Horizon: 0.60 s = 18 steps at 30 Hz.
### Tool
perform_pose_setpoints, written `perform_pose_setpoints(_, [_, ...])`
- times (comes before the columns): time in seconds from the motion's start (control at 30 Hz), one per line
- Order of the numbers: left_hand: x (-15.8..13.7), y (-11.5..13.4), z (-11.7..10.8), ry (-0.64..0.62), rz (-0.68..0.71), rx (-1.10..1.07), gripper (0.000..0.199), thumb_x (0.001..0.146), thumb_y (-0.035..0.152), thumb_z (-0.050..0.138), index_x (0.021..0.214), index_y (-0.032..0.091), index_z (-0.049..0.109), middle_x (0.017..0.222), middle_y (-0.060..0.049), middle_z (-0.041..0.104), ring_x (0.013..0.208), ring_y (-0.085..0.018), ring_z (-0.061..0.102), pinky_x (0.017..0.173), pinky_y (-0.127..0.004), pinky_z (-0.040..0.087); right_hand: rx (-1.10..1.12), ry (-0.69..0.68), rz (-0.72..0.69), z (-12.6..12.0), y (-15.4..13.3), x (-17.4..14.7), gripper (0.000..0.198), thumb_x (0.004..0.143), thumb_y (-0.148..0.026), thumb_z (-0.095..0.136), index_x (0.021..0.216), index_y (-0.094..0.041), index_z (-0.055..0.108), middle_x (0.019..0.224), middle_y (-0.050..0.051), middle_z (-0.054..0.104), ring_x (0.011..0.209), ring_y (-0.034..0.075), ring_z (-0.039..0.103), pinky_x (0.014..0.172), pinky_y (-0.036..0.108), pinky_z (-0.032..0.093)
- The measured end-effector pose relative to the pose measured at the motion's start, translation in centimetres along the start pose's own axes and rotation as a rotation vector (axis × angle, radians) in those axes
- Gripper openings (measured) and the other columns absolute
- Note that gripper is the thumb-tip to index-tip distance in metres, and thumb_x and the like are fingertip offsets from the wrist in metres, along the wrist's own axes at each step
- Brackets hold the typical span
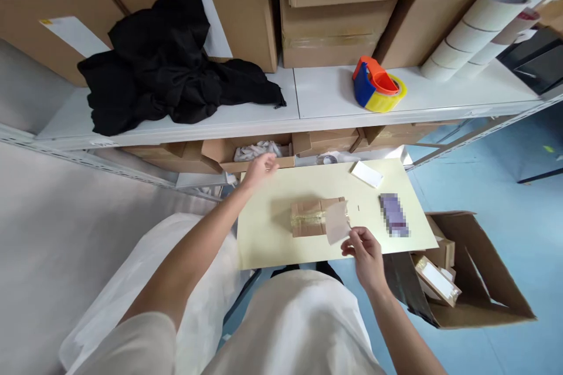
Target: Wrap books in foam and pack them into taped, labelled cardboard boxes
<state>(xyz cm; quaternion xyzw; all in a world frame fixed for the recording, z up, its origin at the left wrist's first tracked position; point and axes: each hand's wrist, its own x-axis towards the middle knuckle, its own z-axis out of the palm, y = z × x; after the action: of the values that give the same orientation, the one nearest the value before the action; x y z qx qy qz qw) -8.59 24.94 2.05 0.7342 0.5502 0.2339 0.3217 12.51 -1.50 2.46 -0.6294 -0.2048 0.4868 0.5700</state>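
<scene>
A thin whitish paper slip, perhaps a label, is pinched by one edge between the thumb and fingers of my right hand. It hangs over the right end of a small cardboard box, closed with clear tape and lying on the pale yellow table. Past the table's far left corner, my left hand hovers with loosely bent fingers apart and nothing visible in them. Just beyond it stands an open carton with white crumpled material inside.
On the table's right lie a white pad and a pixelated purple item. A large open carton with small boxes stands right. The shelf above holds black cloth, a tape dispenser and label rolls.
</scene>
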Motion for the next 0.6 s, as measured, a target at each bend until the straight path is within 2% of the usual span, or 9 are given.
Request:
perform_pose_setpoints(0.1, [-8.4, 5.6, 2.3, -0.148, 0.372, 0.037, 0.028, 0.069, 0.043, 0.069, 0.083, 0.021, 0.06, 0.082, -0.002, 0.066, 0.076, -0.017, 0.062, 0.071, -0.031, 0.047, -0.005, -0.072, -0.029, 0.9, -1.0, 1.3, 0.03, 0.078, -0.049, 0.063, 0.076, -0.021, 0.053, 0.058, -0.003, 0.056, 0.055, 0.011, 0.054, 0.048, 0.021, 0.044])
perform_pose_setpoints(0.17, [-12.8, 8.7, 4.0, -0.165, 0.468, 0.126, 0.035, 0.063, 0.049, 0.073, 0.078, 0.022, 0.058, 0.077, -0.001, 0.065, 0.072, -0.02, 0.061, 0.069, -0.035, 0.046, -0.02, -0.123, -0.053, 1.3, -1.5, 2.1, 0.03, 0.079, -0.049, 0.062, 0.075, -0.02, 0.053, 0.058, -0.003, 0.056, 0.054, 0.011, 0.053, 0.048, 0.021, 0.044])
perform_pose_setpoints(0.23, [-15.3, 10.7, 5.6, -0.099, 0.487, 0.193, 0.026, 0.07, 0.043, 0.071, 0.074, 0.022, 0.056, 0.074, -0.001, 0.066, 0.069, -0.019, 0.061, 0.066, -0.035, 0.044, -0.033, -0.175, -0.066, 1.4, -2.0, 2.5, 0.03, 0.08, -0.049, 0.06, 0.076, -0.021, 0.052, 0.058, -0.003, 0.055, 0.053, 0.01, 0.052, 0.047, 0.021, 0.043])
perform_pose_setpoints(0.3, [-16.3, 11.6, 6.8, -0.013, 0.482, 0.257, 0.016, 0.079, 0.032, 0.062, 0.071, 0.021, 0.054, 0.072, -0.001, 0.066, 0.067, -0.017, 0.061, 0.067, -0.034, 0.042, -0.044, -0.222, -0.069, 1.3, -2.3, 2.8, 0.03, 0.08, -0.049, 0.06, 0.076, -0.021, 0.052, 0.058, -0.003, 0.054, 0.053, 0.01, 0.052, 0.047, 0.022, 0.043])
perform_pose_setpoints(0.37, [-16.4, 11.9, 7.6, 0.06, 0.48, 0.317, 0.015, 0.084, 0.024, 0.054, 0.069, 0.02, 0.054, 0.069, 0.0, 0.065, 0.067, -0.016, 0.061, 0.07, -0.034, 0.04, -0.063, -0.266, -0.063, 0.9, -2.5, 3.0, 0.029, 0.079, -0.049, 0.06, 0.076, -0.021, 0.053, 0.059, -0.003, 0.054, 0.055, 0.011, 0.053, 0.047, 0.022, 0.043])
perform_pose_setpoints(0.6, [-16.8, 12.3, 8.6, 0.195, 0.563, 0.498, 0.02, 0.085, 0.016, 0.048, 0.067, 0.019, 0.055, 0.064, 0.0, 0.063, 0.065, -0.014, 0.059, 0.076, -0.033, 0.038, -0.064, -0.359, -0.009, -1.2, -3.2, 3.2, 0.029, 0.077, -0.048, 0.06, 0.076, -0.02, 0.055, 0.062, -0.002, 0.053, 0.06, 0.012, 0.052, 0.048, 0.022, 0.042])
